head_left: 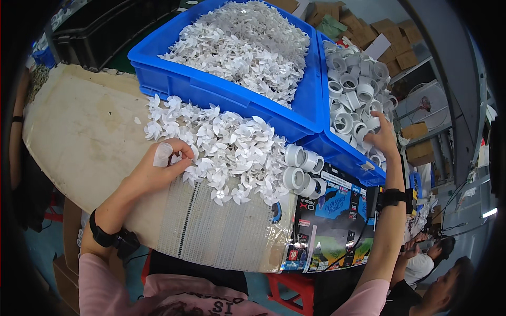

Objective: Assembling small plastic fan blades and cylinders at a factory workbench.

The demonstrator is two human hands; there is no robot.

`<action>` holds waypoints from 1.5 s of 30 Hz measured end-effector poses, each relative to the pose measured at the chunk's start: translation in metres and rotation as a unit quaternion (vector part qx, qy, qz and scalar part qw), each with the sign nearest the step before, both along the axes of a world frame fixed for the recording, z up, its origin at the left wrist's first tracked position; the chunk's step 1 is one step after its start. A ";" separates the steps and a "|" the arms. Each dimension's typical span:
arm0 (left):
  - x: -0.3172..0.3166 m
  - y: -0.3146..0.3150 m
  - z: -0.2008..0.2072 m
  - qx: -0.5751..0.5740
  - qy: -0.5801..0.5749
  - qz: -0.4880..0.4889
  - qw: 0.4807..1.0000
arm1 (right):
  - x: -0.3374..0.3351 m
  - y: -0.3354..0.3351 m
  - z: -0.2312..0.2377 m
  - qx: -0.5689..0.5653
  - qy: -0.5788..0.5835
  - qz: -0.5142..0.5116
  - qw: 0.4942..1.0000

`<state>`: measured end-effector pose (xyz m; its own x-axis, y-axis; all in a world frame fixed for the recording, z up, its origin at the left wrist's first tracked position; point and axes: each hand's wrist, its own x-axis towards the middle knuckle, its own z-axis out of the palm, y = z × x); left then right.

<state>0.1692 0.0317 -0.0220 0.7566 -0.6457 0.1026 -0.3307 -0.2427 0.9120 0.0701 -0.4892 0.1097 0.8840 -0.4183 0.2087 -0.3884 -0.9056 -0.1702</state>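
Note:
My left hand (163, 163), with a white patch on its back, is at the left edge of a loose heap of small white bladed impellers (232, 139). Its thumb and fingers are pinched together, and I cannot make out what is between them. Far to the right, my right hand (383, 138) reaches into a blue bin (345, 152) of white plastic rings (343, 122). Its thumb and forefinger are spread among the rings, and some of its fingers are hidden. Several white ring pieces (294, 178) stand grouped on the table by the heap's right end.
A large blue bin (221, 89) full of impellers stands behind the heap. Under the ring group lies a colourful printed sheet (332, 221), beside a ribbed mat (211, 226) on the pale table (79, 116). Cardboard boxes (403, 50) are at the back right; other people sit at both sides.

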 end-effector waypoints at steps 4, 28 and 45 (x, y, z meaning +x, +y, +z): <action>0.001 -0.003 0.000 0.003 0.015 -0.004 1.000 | 0.007 -0.008 -0.019 -0.023 -0.047 -0.041 0.998; 0.002 0.001 -0.005 -0.010 0.014 -0.004 1.000 | 0.006 0.007 -0.031 -0.151 -0.201 -0.069 0.965; 0.001 -0.001 -0.002 -0.019 0.001 -0.005 1.000 | -0.040 0.030 0.024 0.044 -0.293 0.047 0.954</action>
